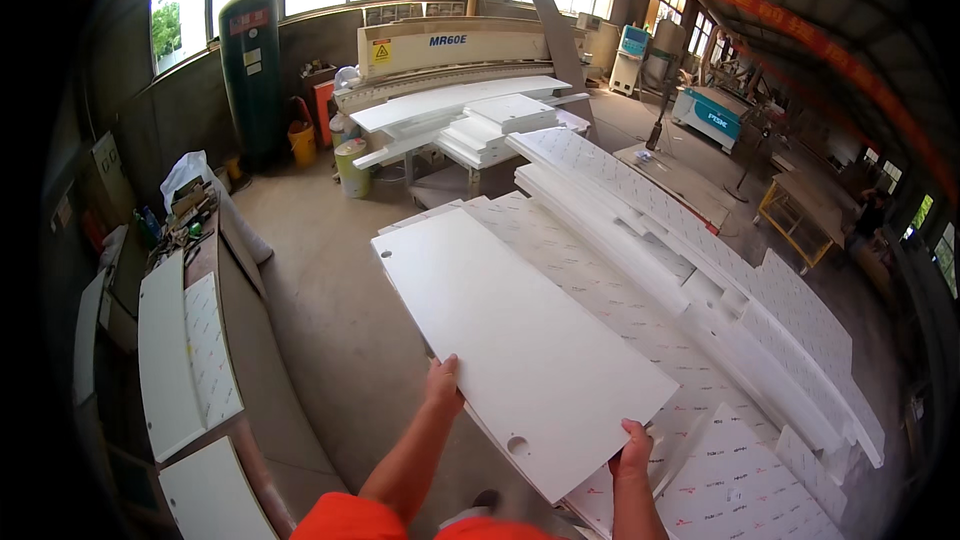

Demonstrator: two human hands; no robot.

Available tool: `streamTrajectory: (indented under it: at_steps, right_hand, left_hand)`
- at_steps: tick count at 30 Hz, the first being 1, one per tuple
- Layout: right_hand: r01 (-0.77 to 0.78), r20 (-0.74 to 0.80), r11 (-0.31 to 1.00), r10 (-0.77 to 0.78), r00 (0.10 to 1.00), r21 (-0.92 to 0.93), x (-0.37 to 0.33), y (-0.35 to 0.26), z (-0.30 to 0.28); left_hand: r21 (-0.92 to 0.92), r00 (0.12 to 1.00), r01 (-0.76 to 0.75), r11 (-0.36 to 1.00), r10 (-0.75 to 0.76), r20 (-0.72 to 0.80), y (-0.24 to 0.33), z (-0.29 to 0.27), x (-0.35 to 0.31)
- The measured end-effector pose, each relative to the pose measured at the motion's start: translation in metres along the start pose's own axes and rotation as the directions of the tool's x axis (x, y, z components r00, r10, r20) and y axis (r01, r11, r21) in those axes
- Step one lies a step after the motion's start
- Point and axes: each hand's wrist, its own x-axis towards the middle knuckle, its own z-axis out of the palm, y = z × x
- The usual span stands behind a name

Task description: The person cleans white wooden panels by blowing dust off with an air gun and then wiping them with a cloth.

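Note:
A long white panel (510, 330) with a round hole near two of its corners lies slantwise before me. My left hand (444, 382) grips its left long edge, thumb on top and fingers hidden beneath. At the near right corner my right hand (632, 448) holds the short edge, its thumb also on the upper face. Under the panel's far part is a broad sheet (480, 212) covered in printed protective film. Whether the panel rests on that sheet or is lifted off it, I cannot tell.
Stacked white strips (680, 280) run along the right of the worktable. On the left, a bench (250, 380) carries more white panels (165, 360) and loose tools. Further off stand a panel pile (490, 130), a long beige machine (450, 45) and a dark green tank (252, 80).

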Motion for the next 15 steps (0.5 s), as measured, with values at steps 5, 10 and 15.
streamTrajectory:
  at_steps: [5, 10, 15]
  right_hand:
    - [-0.017, 0.067, 0.995, 0.024, 0.997, -0.103, 0.047, 0.027, 0.015]
    - [-0.058, -0.144, 0.702, -0.064, 0.987, -0.71, 0.097, 0.025, -0.047]
    - [0.18, 0.189, 0.27, 0.007, 0.982, -0.946, 0.022, 0.042, -0.048]
  left_hand:
    - [0.026, 0.996, -0.046, 0.999, 0.048, -0.081, 0.0, -0.017, 0.065]
    - [0.775, 0.878, -0.168, 0.609, 0.45, -0.164, -0.038, -0.002, 0.054]
    - [0.82, 0.912, -0.149, 0.553, 0.397, -0.102, -0.09, -0.031, 0.048]
